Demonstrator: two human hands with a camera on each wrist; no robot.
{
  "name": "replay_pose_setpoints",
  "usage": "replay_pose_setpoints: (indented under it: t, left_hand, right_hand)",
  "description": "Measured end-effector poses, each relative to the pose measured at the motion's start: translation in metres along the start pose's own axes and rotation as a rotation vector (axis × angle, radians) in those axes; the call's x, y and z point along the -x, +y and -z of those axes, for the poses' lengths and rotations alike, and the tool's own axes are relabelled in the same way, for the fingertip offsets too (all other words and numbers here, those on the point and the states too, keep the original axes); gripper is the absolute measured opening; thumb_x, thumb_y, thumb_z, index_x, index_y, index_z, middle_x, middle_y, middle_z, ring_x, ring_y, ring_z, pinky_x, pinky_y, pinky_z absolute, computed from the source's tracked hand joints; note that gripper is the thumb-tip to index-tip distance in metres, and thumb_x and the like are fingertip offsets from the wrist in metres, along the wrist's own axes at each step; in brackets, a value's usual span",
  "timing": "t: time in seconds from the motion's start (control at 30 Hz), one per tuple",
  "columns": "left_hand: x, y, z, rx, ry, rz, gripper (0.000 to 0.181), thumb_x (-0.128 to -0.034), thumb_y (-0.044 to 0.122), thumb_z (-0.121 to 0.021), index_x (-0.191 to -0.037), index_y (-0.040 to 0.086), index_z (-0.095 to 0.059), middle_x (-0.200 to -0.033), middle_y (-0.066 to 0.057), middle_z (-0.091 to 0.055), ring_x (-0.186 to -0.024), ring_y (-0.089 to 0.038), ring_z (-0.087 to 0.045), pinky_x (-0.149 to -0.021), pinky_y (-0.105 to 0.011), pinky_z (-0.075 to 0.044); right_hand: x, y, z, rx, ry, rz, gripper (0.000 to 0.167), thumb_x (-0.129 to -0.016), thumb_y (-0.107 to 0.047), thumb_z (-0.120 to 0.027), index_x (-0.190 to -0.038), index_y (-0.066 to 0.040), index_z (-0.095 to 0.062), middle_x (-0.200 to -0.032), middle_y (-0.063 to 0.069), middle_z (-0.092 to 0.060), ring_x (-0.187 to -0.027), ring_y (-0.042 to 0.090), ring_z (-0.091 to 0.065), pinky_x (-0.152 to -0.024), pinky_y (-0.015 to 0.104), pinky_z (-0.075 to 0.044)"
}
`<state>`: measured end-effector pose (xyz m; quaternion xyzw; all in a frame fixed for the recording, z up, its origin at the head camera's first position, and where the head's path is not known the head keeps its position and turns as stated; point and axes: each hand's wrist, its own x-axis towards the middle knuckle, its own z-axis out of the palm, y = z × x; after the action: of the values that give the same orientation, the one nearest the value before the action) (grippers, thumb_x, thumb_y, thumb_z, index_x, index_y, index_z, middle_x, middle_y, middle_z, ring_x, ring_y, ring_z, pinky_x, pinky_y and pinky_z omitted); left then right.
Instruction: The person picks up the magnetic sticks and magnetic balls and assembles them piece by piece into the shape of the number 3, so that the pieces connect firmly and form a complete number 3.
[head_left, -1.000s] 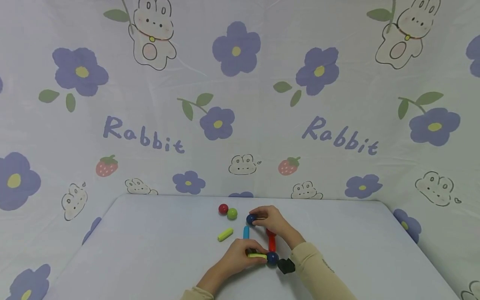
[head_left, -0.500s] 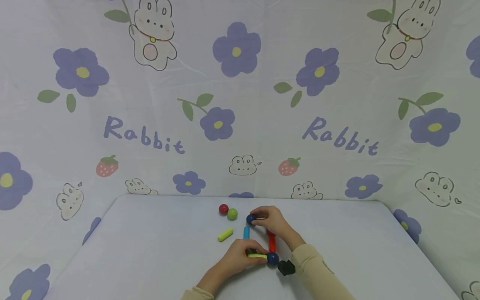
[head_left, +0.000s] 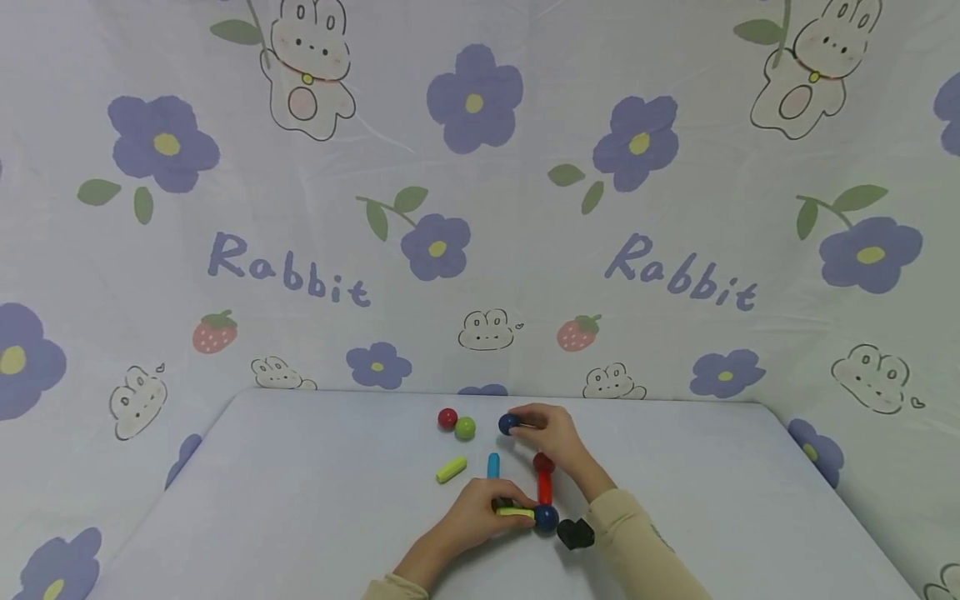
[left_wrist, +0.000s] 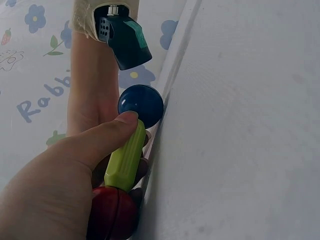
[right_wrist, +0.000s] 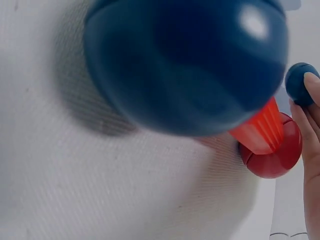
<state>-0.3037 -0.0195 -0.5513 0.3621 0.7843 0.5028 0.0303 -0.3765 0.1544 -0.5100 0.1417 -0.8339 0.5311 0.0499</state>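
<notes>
My left hand [head_left: 483,510] pinches a yellow-green ridged stick [left_wrist: 124,157] between thumb and fingers. A blue ball [head_left: 546,518] sits at one end of that stick and a red ball [left_wrist: 111,214] at the other. From the blue ball a red stick [head_left: 545,489] runs back to another red ball [head_left: 543,462]. My right hand [head_left: 553,435] holds a second blue ball [head_left: 508,424] by its fingertips, apart from the other pieces. Just beyond my left hand a light blue stick [head_left: 493,465] points back; its near end is hidden by the hand.
To the left lies a loose yellow stick [head_left: 452,470]. Behind it a loose red ball [head_left: 447,418] and a green ball [head_left: 465,428] sit side by side. The white table [head_left: 315,492] meets a printed cloth [head_left: 525,250] at its back edge.
My right hand has moved slightly back and right with its blue ball, away from the light blue stick's far end. More of the far red ball now shows. My left hand stays put.
</notes>
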Motion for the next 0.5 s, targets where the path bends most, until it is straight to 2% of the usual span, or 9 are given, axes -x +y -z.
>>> replay_pose_setpoints:
  t: [0.17,0.33,0.5]
  left_hand:
    - [0.001,0.001,0.0,-0.002,0.004,-0.011,0.023,-0.0751,0.033,-0.07,-0.095,0.023,-0.069,-0.084,0.019,-0.063,-0.071,-0.005,-0.057,-0.063,-0.023,-0.048]
    - [0.001,0.002,0.0,0.01,-0.003,0.027,0.022,-0.0747,0.033,-0.07,-0.095,0.024,-0.07,-0.084,0.018,-0.063,-0.071,-0.005,-0.056,-0.064,-0.023,-0.048]
    - [0.002,0.002,0.0,0.015,-0.008,0.053,0.022,-0.0743,0.034,-0.07,-0.095,0.025,-0.07,-0.084,0.017,-0.063,-0.072,-0.005,-0.056,-0.065,-0.023,-0.048]
  right_hand:
    - [0.002,-0.002,0.004,-0.06,0.096,0.003,0.032,-0.075,-0.011,-0.071,-0.106,-0.007,-0.064,-0.103,0.004,-0.064,-0.097,0.016,-0.059,-0.08,0.029,-0.046]
    - [0.004,-0.001,0.008,-0.078,0.173,-0.016,0.031,-0.076,-0.013,-0.07,-0.106,-0.008,-0.064,-0.104,0.003,-0.063,-0.096,0.014,-0.058,-0.078,0.026,-0.047]
    - [0.006,0.001,0.011,-0.07,0.235,-0.008,0.031,-0.076,-0.01,-0.071,-0.106,-0.005,-0.064,-0.104,0.007,-0.063,-0.096,0.018,-0.059,-0.079,0.026,-0.046]
